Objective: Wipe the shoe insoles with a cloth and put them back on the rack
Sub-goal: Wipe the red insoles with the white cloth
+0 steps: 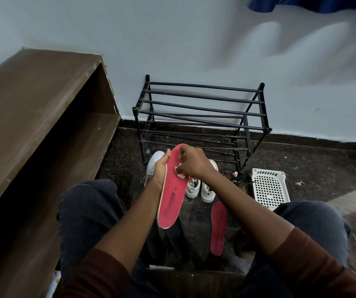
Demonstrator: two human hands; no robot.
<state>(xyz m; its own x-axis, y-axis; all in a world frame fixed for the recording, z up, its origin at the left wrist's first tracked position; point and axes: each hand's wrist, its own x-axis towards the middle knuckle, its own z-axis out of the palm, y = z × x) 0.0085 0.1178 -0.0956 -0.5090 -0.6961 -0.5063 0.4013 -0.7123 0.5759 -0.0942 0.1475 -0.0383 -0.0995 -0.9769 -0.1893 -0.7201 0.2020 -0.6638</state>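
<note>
My left hand (159,168) grips a red insole (171,201) by its left edge, holding it up lengthwise above my knees. My right hand (194,162) pinches a small white cloth (179,171) against the insole's upper half. A second red insole (218,227) lies flat on the dark floor to the right. The black metal shoe rack (200,117) stands against the wall straight ahead, its bars bare.
White shoes (200,186) and one white sneaker (154,163) sit on the floor before the rack. A white perforated basket (269,187) lies at the right. A brown wooden shelf unit (44,125) fills the left. Dark insoles (176,239) lie between my knees.
</note>
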